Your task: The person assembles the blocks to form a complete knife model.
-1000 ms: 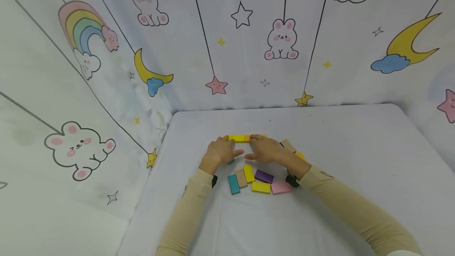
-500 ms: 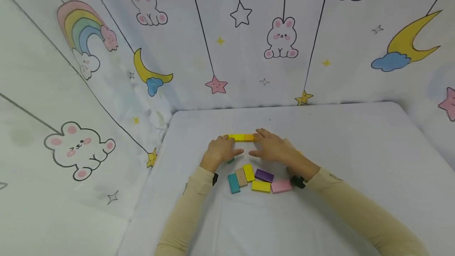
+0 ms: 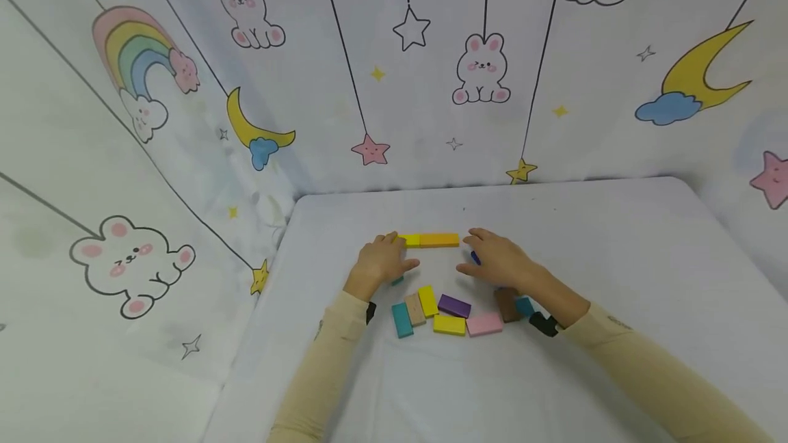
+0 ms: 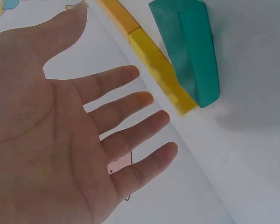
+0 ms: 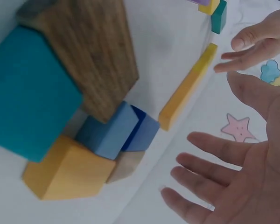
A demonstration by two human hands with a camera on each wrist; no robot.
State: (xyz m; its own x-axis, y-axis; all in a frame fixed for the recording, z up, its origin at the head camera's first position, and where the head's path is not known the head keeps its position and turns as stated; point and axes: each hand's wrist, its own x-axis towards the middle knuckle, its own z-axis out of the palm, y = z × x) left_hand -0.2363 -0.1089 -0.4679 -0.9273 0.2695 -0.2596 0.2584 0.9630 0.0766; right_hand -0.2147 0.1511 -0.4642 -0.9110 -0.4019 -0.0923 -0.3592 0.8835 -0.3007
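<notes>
A yellow block (image 3: 411, 241) and an orange block (image 3: 440, 240) lie end to end in a row at the far side of the blocks. My left hand (image 3: 380, 264) is over the row's left end, fingers extended and thumb spread. In the left wrist view its fingertips are beside the yellow block, and a green block (image 4: 191, 51) stands near. Just past the orange end, my right hand (image 3: 500, 260) hovers with fingers spread and nothing in it. Beneath it shows part of a dark blue block (image 3: 475, 258). The right wrist view shows the orange block (image 5: 179, 102) apart from the fingers.
Nearer the person lie a teal block (image 3: 403, 320), a tan block (image 3: 415, 310), a purple block (image 3: 454, 305), a pink block (image 3: 484, 325) and several others. A brown block (image 3: 507, 305) is by the right wrist. A patterned curtain (image 3: 431, 122) hangs behind the white table (image 3: 615, 258).
My right hand has drawn away to the right from the row, uncovering the orange block and the brown block. My left hand has stayed at the row's left end.
</notes>
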